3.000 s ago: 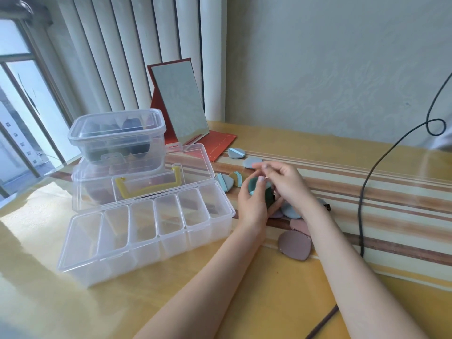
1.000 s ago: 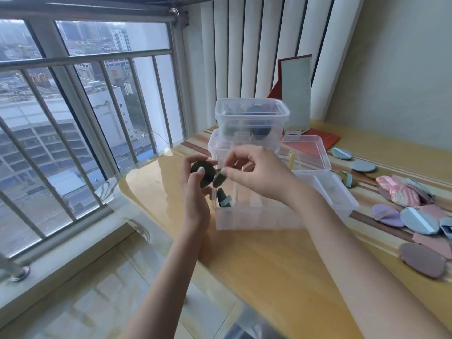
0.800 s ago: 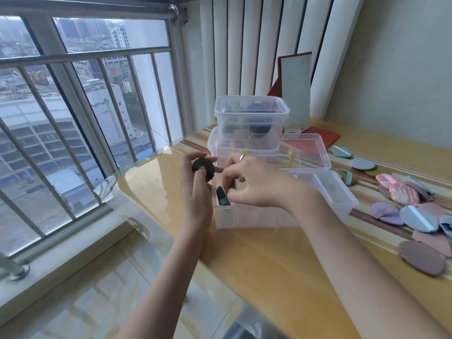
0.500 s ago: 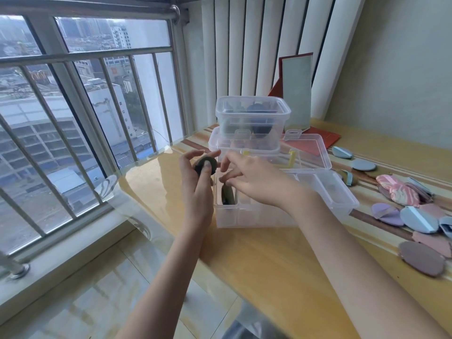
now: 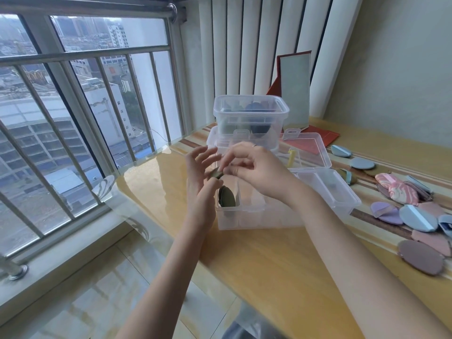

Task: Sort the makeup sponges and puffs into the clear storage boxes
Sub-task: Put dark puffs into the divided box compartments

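Head view: a small olive-green puff (image 5: 216,174) sits pinched between the two hands, just above the left end of the divided clear box (image 5: 288,199). The left hand (image 5: 203,177) holds it from below with thumb and curled fingers, its upper fingers spread loosely; the right hand (image 5: 254,170) nips its right edge between thumb and forefinger, the other fingers curled in. Directly below, a second olive-green puff (image 5: 227,197) stands on edge in the leftmost compartment of that box. The box's open lid (image 5: 308,152) lies back behind it, a yellow handle (image 5: 291,157) showing through. On the far side a clear tub (image 5: 250,116) is stacked on the lid area, with dark blue puffs inside. To the right on the yellow table (image 5: 256,260), loose puffs lie spread: a marbled pink puff (image 5: 398,189), a lilac puff (image 5: 385,212), a light blue puff (image 5: 417,217) and a mauve oval puff (image 5: 420,256) nearest. Farther back, two small blue puffs (image 5: 362,163) rest near a red-backed standing mirror (image 5: 294,91). Left of the table runs a barred window (image 5: 73,106).
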### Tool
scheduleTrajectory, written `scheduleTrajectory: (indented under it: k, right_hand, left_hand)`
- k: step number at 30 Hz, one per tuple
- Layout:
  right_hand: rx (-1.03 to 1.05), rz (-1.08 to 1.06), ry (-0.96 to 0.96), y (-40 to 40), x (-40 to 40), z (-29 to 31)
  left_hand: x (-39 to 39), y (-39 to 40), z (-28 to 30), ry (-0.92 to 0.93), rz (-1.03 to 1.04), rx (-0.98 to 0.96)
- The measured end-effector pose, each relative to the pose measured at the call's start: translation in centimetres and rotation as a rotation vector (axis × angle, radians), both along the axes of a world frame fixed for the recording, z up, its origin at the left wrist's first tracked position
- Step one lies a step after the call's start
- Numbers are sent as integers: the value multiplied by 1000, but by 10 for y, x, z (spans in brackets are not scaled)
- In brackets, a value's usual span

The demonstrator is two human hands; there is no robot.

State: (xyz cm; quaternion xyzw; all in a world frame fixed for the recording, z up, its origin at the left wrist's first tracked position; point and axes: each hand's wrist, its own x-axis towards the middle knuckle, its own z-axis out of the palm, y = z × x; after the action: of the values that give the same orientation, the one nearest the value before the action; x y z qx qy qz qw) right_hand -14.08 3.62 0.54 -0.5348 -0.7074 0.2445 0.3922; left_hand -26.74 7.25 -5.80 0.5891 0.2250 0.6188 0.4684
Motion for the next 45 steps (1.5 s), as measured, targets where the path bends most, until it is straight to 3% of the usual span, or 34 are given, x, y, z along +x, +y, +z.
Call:
scheduleTrajectory:
  k: [4,11,17,22,27,30,38,42,45]
  right_hand:
    - [43,-40,-49,-8,7,16]
    - [-90,97,-466,-14,-1,20]
    - [-86,108,-613,-13,-11,14]
    - [-14,-36,-494,-13,-9,16]
    - [-104,-64,-720,-15,-18,12]
    - [-187,-87,-743,-17,-20,10]
    - [-136,-37,-898,-12,-19,11]
    - [-115,-38,-869,-9,-17,9]
    - [-123,-25,-682,-10,-10,14]
  left_hand:
    - [1,2,-2,58,64,-21]
    - [0,5,-4,106,107,-4]
    - [-1,6,-5,124,130,14]
    - [1,5,0,123,135,23]
    - [0,5,-1,134,160,19]
    - [0,4,-1,135,163,16]
    - [0,6,-1,167,172,0]
    - [0,5,-1,183,179,10]
    - [0,5,0,177,170,16]
